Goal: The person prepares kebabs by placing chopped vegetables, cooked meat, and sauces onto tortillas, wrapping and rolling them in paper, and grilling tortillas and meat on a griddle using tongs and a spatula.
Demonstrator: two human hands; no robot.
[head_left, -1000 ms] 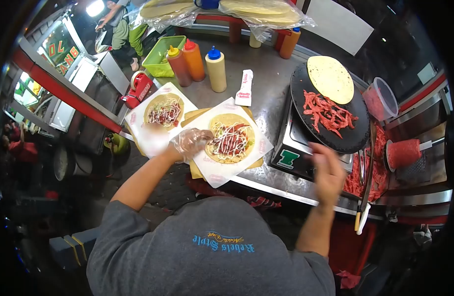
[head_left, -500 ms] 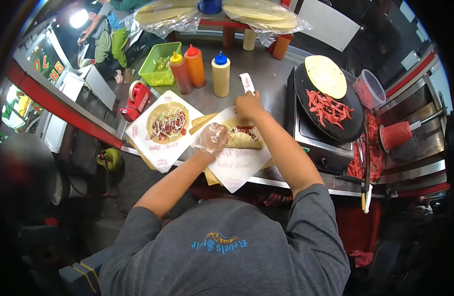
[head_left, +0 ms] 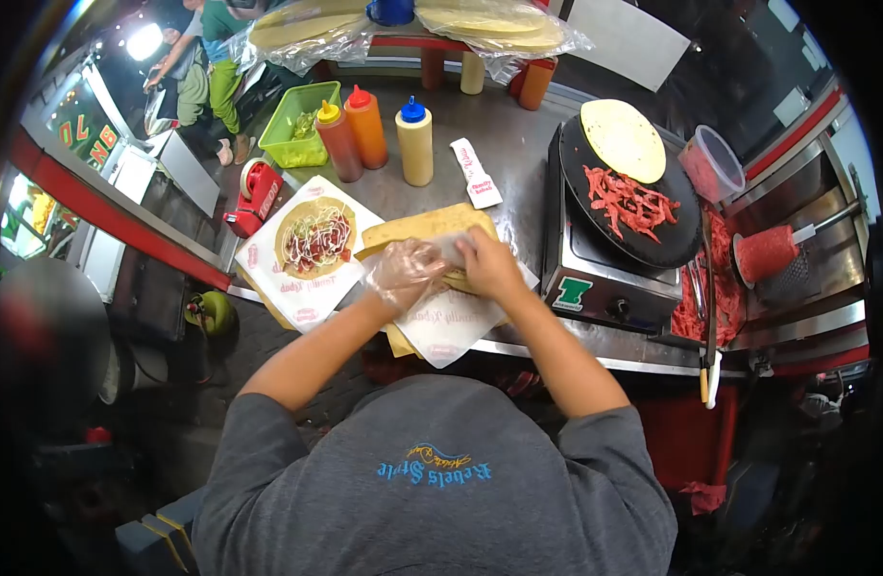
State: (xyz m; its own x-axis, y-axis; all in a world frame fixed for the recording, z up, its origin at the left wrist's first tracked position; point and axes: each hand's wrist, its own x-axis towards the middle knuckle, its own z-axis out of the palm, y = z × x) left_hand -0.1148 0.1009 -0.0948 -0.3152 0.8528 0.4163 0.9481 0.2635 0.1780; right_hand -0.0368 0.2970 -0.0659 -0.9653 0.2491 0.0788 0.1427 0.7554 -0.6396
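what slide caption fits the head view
Gloved left hand and bare right hand over printed paper beside a topped flatbread.

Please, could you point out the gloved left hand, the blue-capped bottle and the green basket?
Gloved left hand point(head_left: 403, 273): head view, its middle.
Blue-capped bottle point(head_left: 415, 154): head view, its body.
Green basket point(head_left: 295, 154): head view, its front wall.

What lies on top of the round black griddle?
On the griddle: a round pale-yellow flatbread and reddish meat strips. The surface beneath both is covered, so cannot be seen.
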